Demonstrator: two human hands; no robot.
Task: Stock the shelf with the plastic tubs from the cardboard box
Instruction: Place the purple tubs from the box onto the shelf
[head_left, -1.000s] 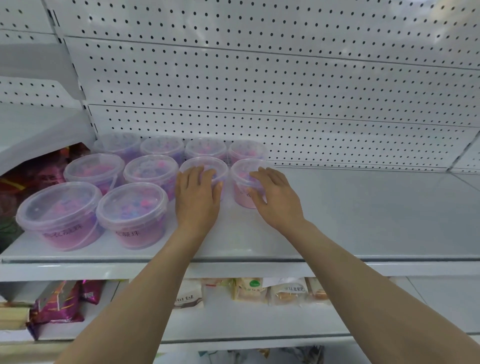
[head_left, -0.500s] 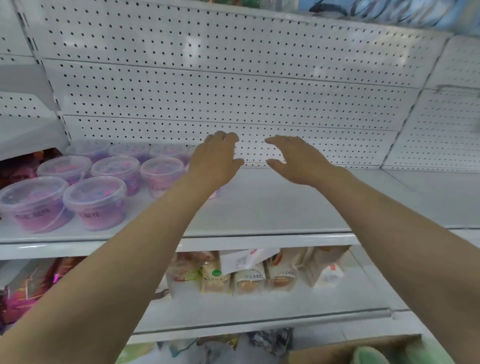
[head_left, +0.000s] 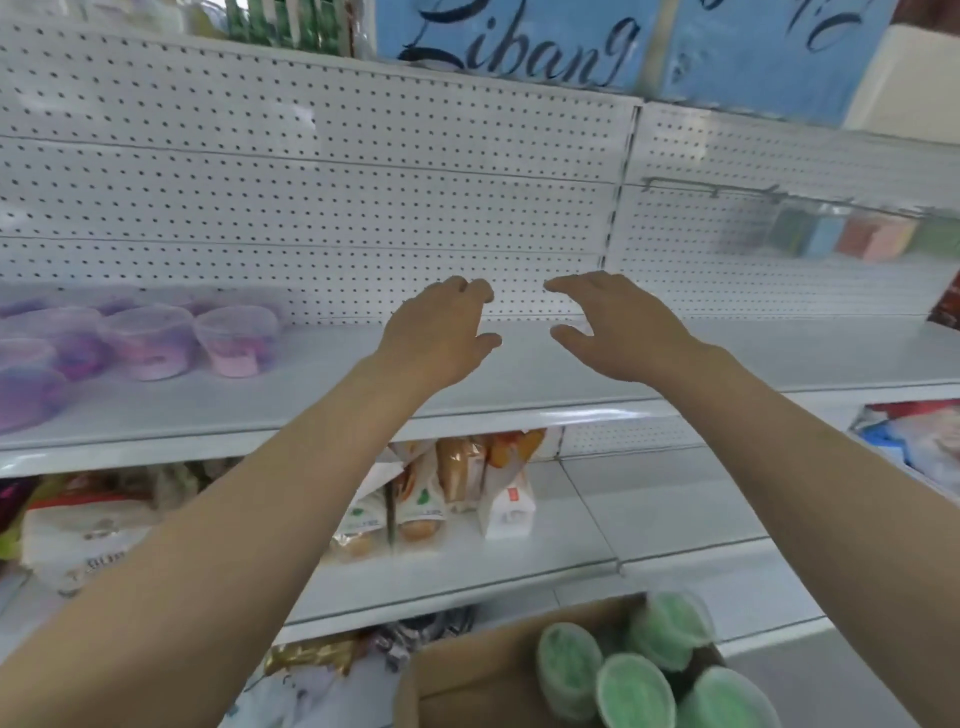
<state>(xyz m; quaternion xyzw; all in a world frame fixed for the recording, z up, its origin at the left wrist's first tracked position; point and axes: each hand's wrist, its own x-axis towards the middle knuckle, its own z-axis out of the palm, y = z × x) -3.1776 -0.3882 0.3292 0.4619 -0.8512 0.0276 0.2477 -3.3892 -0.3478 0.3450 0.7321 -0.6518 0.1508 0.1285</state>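
Two hands empty, fingers loosely spread: left hand (head_left: 441, 332), right hand (head_left: 618, 325) | above white shelf (head_left: 545, 374) | pink-purple tubs (head_left: 156, 343) far left | green tubs (head_left: 634, 686) in cardboard box (head_left: 467, 680)

Cardboard box (head_left: 467, 686) cut off below; pink tubs (head_left: 156, 343) blurred.

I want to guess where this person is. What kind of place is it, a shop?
Most likely a small shop. White pegboard shelves hold rows of pink tubs, snack packets sit on the shelf below, and a cardboard box of green tubs waits for stocking.
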